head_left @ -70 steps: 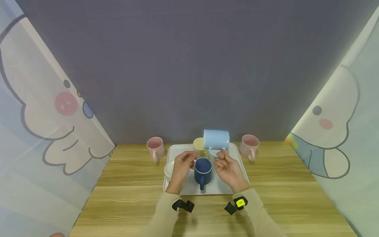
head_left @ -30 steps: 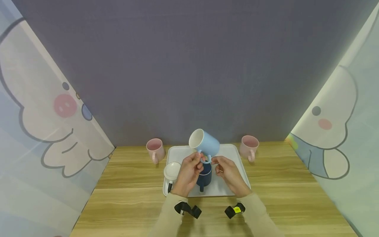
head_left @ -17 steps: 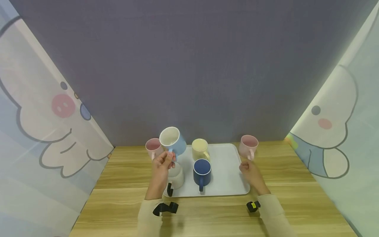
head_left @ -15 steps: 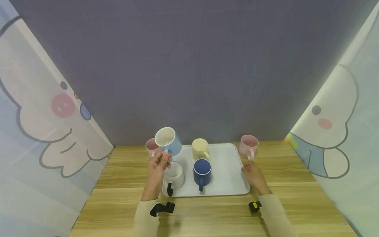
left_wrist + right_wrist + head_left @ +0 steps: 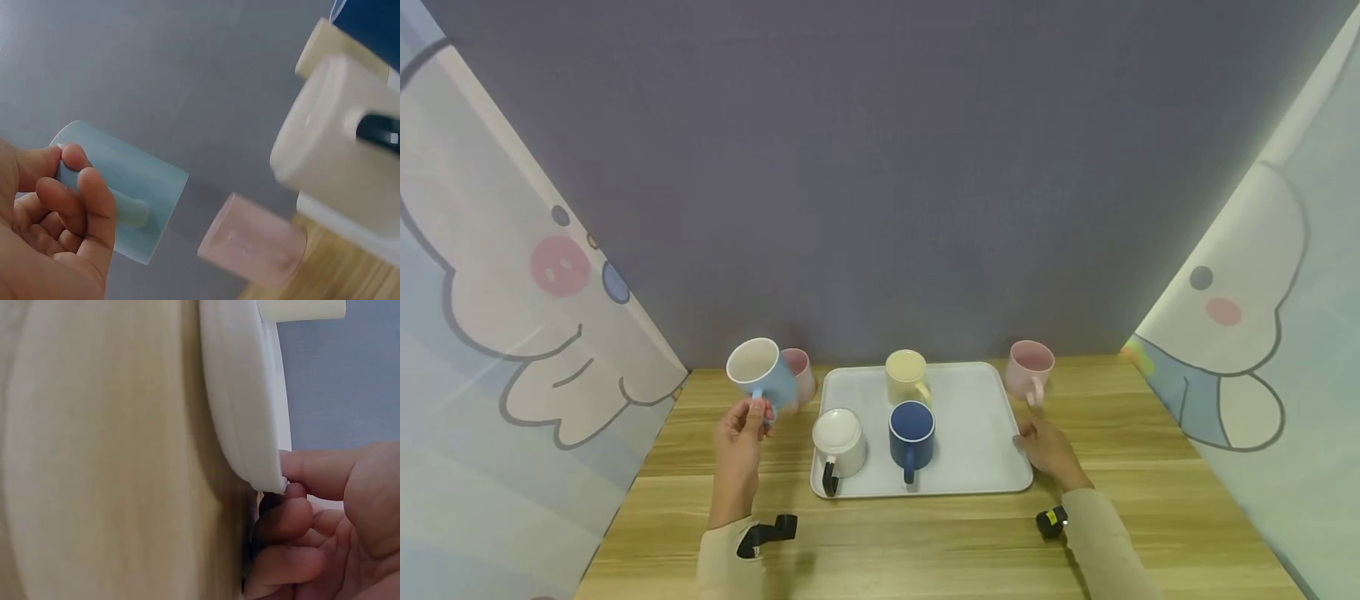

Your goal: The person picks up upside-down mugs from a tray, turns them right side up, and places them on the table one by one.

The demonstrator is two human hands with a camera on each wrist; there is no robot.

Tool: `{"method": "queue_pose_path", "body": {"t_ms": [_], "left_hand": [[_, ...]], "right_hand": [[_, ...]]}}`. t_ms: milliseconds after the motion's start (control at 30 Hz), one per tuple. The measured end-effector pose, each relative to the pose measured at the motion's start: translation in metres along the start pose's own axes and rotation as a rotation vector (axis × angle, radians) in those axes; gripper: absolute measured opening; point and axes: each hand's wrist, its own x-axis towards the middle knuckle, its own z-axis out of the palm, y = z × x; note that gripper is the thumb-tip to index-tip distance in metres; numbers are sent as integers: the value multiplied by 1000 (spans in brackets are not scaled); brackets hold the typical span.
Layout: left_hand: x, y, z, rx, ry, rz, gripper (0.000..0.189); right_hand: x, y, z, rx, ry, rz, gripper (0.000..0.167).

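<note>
My left hand (image 5: 737, 446) holds a light blue mug (image 5: 777, 385) by its handle, up in the air left of the tray. In the left wrist view, thumb and curled fingers wrap the handle of this light blue mug (image 5: 134, 169), which is tilted. At the right edge of the white tray (image 5: 981, 433), my right hand (image 5: 1051, 454) pinches the rim. The right wrist view shows the thumb against the tray's edge (image 5: 247, 406) and fingers curled beneath. On the tray stand a white mug (image 5: 847, 454) with a black-ended handle, a dark blue mug (image 5: 912, 454) and a yellow mug (image 5: 902, 390).
A pink mug (image 5: 806, 387), partly behind the light blue one, stands left of the tray. Another pink mug (image 5: 1024, 385) stands off the tray's back right corner. A grey backdrop (image 5: 880, 208) rises behind the wooden table (image 5: 917, 550).
The light blue mug passed from my right hand to my left, then moved left off the tray, turning mouth-up. My right hand went right to the tray's edge.
</note>
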Motion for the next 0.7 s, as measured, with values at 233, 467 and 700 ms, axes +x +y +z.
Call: {"method": "queue_pose_path", "body": {"t_ms": [233, 467, 700], "left_hand": [[5, -13, -17, 45, 82, -21, 30], [14, -39, -29, 77, 114, -54, 29], [26, -67, -38, 68, 122, -76, 27]], "right_hand": [[0, 2, -1, -22, -2, 16, 29], [-2, -2, -1, -34, 9, 26, 25], [-4, -4, 1, -37, 19, 23, 24]]}}
